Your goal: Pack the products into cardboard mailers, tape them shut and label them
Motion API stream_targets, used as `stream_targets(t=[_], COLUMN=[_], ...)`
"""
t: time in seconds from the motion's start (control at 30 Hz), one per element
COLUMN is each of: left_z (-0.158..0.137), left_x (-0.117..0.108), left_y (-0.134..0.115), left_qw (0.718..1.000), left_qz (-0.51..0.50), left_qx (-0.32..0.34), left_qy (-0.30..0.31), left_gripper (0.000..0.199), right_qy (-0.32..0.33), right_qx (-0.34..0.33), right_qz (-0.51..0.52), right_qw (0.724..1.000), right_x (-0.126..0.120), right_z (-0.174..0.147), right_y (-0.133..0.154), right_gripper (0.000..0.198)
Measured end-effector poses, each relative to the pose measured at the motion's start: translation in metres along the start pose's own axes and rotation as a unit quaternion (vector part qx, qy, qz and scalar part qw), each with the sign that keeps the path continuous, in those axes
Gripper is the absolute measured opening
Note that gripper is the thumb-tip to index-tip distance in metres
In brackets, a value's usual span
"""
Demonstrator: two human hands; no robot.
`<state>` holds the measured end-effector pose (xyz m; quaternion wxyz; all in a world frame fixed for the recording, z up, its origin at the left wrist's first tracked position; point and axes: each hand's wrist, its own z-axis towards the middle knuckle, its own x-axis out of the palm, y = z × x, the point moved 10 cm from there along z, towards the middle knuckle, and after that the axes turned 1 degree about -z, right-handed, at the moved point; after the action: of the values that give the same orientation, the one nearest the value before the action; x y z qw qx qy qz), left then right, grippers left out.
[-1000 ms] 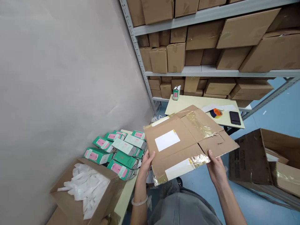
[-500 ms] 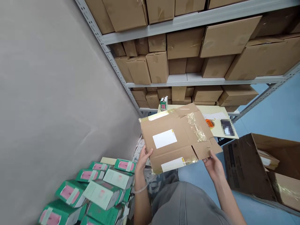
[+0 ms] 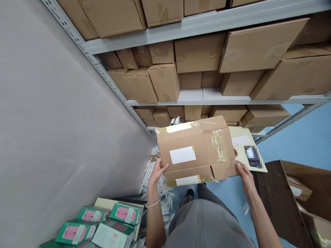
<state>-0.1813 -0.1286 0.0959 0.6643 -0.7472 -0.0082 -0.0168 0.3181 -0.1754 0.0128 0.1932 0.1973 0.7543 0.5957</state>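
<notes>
A flattened cardboard box [image 3: 191, 137] with white labels and strips of clear tape is held out in front of my body. My left hand [image 3: 157, 172] grips its lower left edge, thumb on top. At the lower right corner my right hand [image 3: 245, 175] pinches a flap, its thumb on the upper face. The fingers under the cardboard are hidden. Behind the sheet lies a pale table [image 3: 243, 137], partly covered from view, with a dark phone-like object [image 3: 253, 156], blurred out, on it.
Metal shelves [image 3: 227, 100] full of cardboard boxes stand ahead. Green-and-pink product boxes [image 3: 124, 213] are piled at lower left. A large open carton [image 3: 281, 203] with boxes inside sits at right. Shredded white paper [image 3: 157, 186] covers the floor by the grey wall [image 3: 77, 120].
My view has shifted, showing more floor and shredded paper. The flattened box is turned slightly and more level. My right hand has moved up along its right edge; my left keeps its hold.
</notes>
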Motion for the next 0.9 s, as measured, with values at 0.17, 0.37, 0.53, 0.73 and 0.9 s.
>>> stream_targets(t=[0.17, 0.37, 0.53, 0.73, 0.9], left_z=[0.036, 0.081, 0.108, 0.128, 0.137], left_x=[0.010, 0.020, 0.021, 0.025, 0.035], left_y=[0.007, 0.014, 0.028, 0.050, 0.073], left_qw=[1.000, 0.991, 0.985, 0.987, 0.989], left_qz=[0.029, 0.109, 0.133, 0.129, 0.116], left_qx=[-0.004, 0.024, 0.025, 0.016, -0.010], left_qy=[-0.005, -0.070, -0.110, -0.099, -0.089], left_gripper=[0.060, 0.043, 0.035, 0.035, 0.035], right_qy=[0.057, 0.099, 0.085, 0.097, 0.110], right_qx=[-0.030, -0.036, -0.020, -0.036, -0.041], right_qz=[-0.055, -0.038, -0.019, -0.037, -0.042], right_qw=[0.996, 0.994, 0.996, 0.994, 0.992], right_x=[0.035, 0.078, 0.088, 0.101, 0.115], right_z=[0.063, 0.114, 0.130, 0.120, 0.113], right_y=[0.016, 0.029, 0.020, 0.028, 0.032], right_gripper=[0.054, 0.056, 0.054, 0.046, 0.047])
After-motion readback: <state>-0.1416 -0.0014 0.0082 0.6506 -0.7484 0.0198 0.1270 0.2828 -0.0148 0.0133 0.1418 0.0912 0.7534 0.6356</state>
